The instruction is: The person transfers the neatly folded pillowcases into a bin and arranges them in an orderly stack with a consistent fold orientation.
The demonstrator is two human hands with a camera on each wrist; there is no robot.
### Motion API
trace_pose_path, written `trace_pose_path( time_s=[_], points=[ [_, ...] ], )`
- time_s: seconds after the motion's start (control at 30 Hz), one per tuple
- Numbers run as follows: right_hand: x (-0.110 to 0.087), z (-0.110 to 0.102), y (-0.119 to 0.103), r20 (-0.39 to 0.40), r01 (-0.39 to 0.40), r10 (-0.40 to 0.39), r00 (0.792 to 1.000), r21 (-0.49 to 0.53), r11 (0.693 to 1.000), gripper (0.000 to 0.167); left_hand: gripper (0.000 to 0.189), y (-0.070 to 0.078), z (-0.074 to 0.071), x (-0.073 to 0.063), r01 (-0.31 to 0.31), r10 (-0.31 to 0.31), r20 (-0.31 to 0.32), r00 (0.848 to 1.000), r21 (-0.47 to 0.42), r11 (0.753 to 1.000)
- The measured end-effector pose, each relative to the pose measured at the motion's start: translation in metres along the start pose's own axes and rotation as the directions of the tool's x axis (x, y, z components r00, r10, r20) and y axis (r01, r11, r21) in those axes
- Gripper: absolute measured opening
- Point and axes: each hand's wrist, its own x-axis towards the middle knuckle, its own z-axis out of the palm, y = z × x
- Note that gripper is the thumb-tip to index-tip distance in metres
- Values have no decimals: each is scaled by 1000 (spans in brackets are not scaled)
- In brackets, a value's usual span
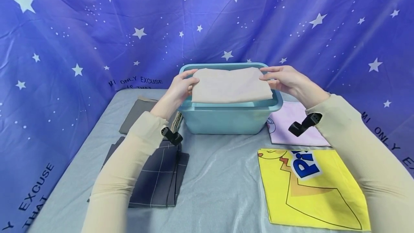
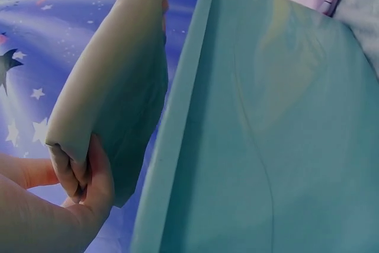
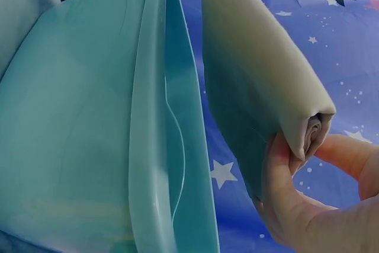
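Left grip (image 1: 179, 88) and right grip (image 1: 287, 79) are pinching beige cloth (image 1: 231, 87) (folding looks done) over teal bin (image 1: 226, 120); placing seems pending, yellow cloth (image 1: 308, 199) and plaid cloth (image 1: 156, 181) are lying outside.

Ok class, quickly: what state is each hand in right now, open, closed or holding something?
Left hand: closed, gripping the left end of the folded cream cloth.
Right hand: closed, gripping the right end of the same cloth.

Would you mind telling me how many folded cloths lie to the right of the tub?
2: the lilac cloth beside the tub, and the yellow cloth nearer the camera. More could be hidden beneath them or behind the right sleeve.
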Motion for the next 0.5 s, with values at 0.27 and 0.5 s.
trace_pose_path(
  time_s=[0.27,0.5],
  points=[
    [8,-1,3,-18,-3,3,1000,-22,1000,73,42,-6,1,8,14,-14,-12,1000,8,1000],
    [12,0,6,-33,-5,4,999,-30,1000,71,43,-10,2,13,22,-21,-16,1000,63,998]
  ],
)
